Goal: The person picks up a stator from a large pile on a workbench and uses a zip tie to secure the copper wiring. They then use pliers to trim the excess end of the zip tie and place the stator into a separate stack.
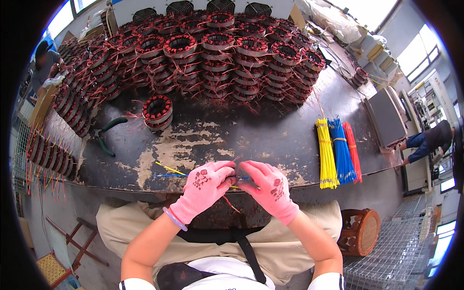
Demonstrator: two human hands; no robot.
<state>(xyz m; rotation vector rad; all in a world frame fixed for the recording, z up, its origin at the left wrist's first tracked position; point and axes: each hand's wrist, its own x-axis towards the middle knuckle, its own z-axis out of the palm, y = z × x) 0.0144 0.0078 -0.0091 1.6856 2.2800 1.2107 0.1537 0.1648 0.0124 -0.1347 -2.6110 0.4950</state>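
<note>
My left hand (204,183) and my right hand (268,186), both in pink gloves with dark fingertips, meet over the table's front edge with fingers pinched together. From under my left hand a yellow wire (171,168) and a blue wire (169,175) stick out to the left. Thin red wires (231,205) hang below the fingers, and a short red end rises between the fingertips. My fingers hide where the wires meet, and cannot show whether a larger part sits between them. Beyond my left hand stands a short stack of ring-shaped wound stators (157,112).
Many stacked stators (220,63) fill the table's back, and a row (50,153) lies at the left edge. Green-handled pliers (110,135) rest at left. Bundles of yellow (326,154), blue (342,152) and red wires (353,152) lie right. Two other people are farther off.
</note>
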